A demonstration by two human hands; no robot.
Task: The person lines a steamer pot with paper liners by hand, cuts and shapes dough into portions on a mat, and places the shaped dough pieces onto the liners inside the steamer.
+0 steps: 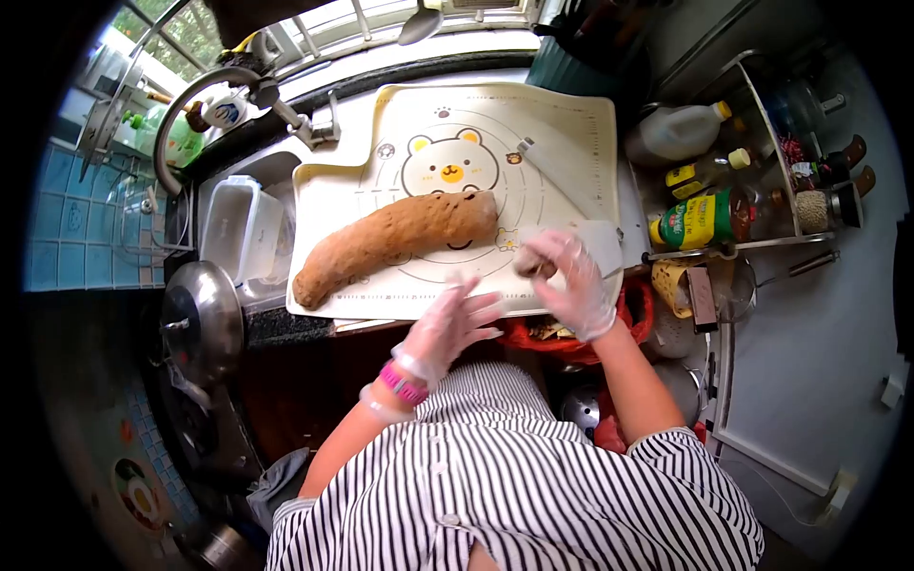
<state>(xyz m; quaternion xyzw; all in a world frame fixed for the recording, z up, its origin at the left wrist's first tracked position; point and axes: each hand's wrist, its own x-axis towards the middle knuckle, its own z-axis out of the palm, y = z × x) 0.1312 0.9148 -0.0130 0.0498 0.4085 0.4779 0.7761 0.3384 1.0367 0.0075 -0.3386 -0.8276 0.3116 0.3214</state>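
Note:
A long, thick brown root vegetable, slightly curved, lies slantwise on a cream cutting mat printed with a bear face. Its right end looks cut flat. My left hand, in a clear plastic glove, is empty below the root, fingers spread. At the mat's lower right, my gloved right hand pinches a small brown root piece. Just beyond that hand lies a knife with a pale handle pointing away; its broad blade is near the mat's right edge.
A sink with a curved faucet and a clear plastic container is on the left, above a metal lid. Bottles, including a green-and-yellow one, fill a rack at right. A red-lined bin holds scraps below the counter edge.

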